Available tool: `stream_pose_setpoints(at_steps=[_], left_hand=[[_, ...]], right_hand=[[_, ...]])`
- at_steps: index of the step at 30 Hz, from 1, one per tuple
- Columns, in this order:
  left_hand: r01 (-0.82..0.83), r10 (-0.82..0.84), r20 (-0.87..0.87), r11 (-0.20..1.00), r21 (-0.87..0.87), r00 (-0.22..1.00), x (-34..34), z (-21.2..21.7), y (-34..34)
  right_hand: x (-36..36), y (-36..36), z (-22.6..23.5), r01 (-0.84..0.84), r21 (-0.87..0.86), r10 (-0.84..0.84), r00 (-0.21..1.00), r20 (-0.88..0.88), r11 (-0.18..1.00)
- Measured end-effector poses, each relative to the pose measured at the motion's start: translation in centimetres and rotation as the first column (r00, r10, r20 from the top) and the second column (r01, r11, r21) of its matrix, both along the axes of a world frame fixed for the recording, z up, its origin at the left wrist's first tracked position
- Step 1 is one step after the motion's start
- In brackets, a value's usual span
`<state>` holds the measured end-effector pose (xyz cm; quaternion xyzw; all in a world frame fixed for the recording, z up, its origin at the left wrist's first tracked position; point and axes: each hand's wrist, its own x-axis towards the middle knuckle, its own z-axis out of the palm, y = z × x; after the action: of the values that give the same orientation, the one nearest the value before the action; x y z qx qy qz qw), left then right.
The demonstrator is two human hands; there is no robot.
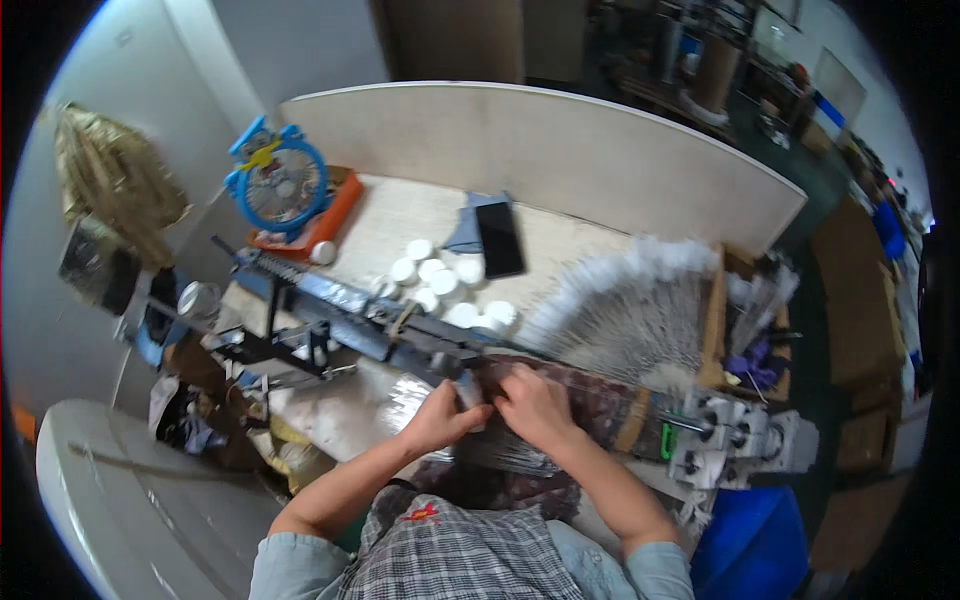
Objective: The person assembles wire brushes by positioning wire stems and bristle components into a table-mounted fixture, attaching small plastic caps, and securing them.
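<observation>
My left hand (446, 417) is closed at the near end of a long dark metal rail fixture (370, 325), thumb and fingers pressed together. Just to its right, my right hand (537, 408) has its fingers curled inward, almost meeting the left. What they pinch is too small and blurred to name. Beneath and in front of the hands lies a spread of thin shiny strands (500, 455) over a dark mottled surface. Right of the rail fans out a big pile of thin wire stems (625, 325) with fluffy white ends.
Several round white caps (443, 284) lie behind the rail, near a black phone (499, 240) on a blue cloth (464, 232). A blue fan (283, 185) stands by an orange tray (343, 205). At right are a metal clamp mechanism (725, 440), a cardboard box (712, 330) and a blue bin (750, 550).
</observation>
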<state>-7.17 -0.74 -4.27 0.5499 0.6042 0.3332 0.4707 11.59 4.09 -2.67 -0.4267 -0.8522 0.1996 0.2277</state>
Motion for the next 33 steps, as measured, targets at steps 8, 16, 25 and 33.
stream_pose_setpoints(at_steps=[8,16,25,33], left_hand=[[-0.43,0.584,0.755,0.788,-0.44,0.299,-13.9,-3.1,-6.1],[-0.647,0.723,0.685,0.567,-0.51,0.093,-14.3,-3.2,-6.0],[-0.152,0.288,0.797,0.957,-0.245,0.53,3.3,3.1,-3.5],[-0.107,0.108,0.702,0.993,-0.046,0.704,9.8,2.8,0.5]], right_hand=[[1.9,-0.8,3.1,-0.029,-0.014,0.029,1.0,-0.002,0.999],[1.7,-1.3,4.3,-0.098,0.034,0.097,0.995,0.029,0.995],[4.5,0.1,9.2,0.052,0.22,-0.029,0.994,-0.108,0.974],[8.7,-0.7,8.2,0.155,-0.187,-0.198,0.95,-0.242,0.97]])
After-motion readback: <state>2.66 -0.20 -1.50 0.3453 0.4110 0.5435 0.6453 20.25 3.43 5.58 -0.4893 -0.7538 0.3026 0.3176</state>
